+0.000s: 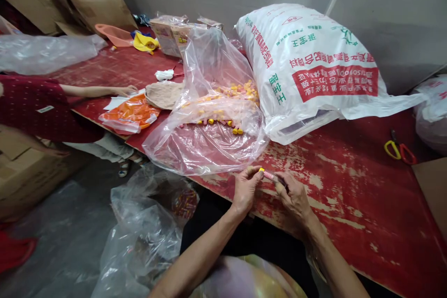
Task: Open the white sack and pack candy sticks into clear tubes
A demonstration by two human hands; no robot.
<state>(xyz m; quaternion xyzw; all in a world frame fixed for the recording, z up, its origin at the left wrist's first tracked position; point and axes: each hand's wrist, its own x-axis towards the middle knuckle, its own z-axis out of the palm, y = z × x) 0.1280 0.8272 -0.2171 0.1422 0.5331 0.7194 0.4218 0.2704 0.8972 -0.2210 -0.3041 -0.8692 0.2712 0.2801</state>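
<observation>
My left hand (247,186) pinches the yellow-capped end of a small pink tube (268,175) over the table's front edge. My right hand (292,192) is closed around the other end of the same tube, where something dark shows beside the fingers. Just beyond my hands lies an open clear plastic bag (209,149) on the table. Inside it are many similar small tubes with yellow caps (238,131), heaped toward the back. What the tube contains cannot be made out.
A large stuffed white woven sack (307,56) stands behind right on the worn red table (335,167). Scissors (400,151) lie at the right. Another person's hand (125,91) rests by an orange bag (132,111). Another clear bag (146,223) sits below the table edge.
</observation>
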